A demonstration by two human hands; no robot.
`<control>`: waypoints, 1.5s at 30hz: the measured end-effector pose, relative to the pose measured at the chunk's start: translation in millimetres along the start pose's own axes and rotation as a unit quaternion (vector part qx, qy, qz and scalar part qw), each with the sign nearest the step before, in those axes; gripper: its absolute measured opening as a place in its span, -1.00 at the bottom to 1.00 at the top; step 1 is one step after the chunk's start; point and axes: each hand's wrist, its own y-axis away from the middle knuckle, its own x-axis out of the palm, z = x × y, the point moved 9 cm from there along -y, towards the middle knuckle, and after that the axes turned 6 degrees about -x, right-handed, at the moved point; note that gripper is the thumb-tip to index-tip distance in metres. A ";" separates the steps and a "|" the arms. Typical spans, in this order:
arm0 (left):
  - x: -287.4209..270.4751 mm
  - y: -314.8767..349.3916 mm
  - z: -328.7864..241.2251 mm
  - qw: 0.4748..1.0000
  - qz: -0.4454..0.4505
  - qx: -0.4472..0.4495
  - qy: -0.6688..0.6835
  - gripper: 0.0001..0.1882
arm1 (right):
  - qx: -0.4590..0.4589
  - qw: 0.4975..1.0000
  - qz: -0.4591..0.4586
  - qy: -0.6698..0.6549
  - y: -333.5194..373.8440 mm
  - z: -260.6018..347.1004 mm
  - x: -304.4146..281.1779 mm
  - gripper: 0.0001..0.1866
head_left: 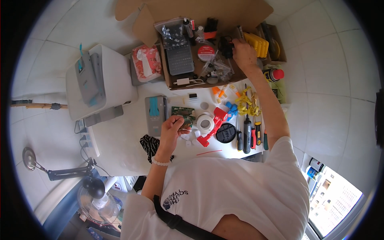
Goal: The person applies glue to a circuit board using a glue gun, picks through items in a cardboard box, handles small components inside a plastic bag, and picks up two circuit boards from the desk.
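Note:
My left hand [173,127] is closed in a pinch over the white table, around a small dark and silvery piece that I cannot make out. Right beside its fingertips is a green circuit board [183,111]. My right hand [244,53] reaches into the open cardboard box [174,86] at the back. Its fingers are closed on a black bundle, seemingly a coiled cable [227,47]. Near that hand are a yellow plastic case [256,45] and a round red-and-white tin [206,53]. A white ring-shaped roll [205,123] lies to the right of my left hand.
A grey organizer case [180,60] and plastic bags fill the box. On the table are red plastic parts [216,126], a black round lid [226,133], yellow tape [247,105], and screwdrivers [247,134]. At left stand a white bin-like appliance [116,76] and a lamp arm [70,173].

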 end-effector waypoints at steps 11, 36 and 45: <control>40.0 -13.3 -37.3 0.999 0.027 -0.002 -0.030 -0.77 | 0.047 0.994 0.052 -0.082 17.2 -37.8 -0.2 -0.80; 172.3 -202.8 -142.4 0.498 -0.108 0.199 -0.837 -0.82 | 0.074 0.996 0.023 -0.038 51.3 -27.7 0.9 -0.71; 165.9 -221.1 -130.8 0.450 -0.046 0.106 -0.886 -0.66 | 0.066 0.992 -0.046 -0.097 73.2 -27.0 0.4 -0.67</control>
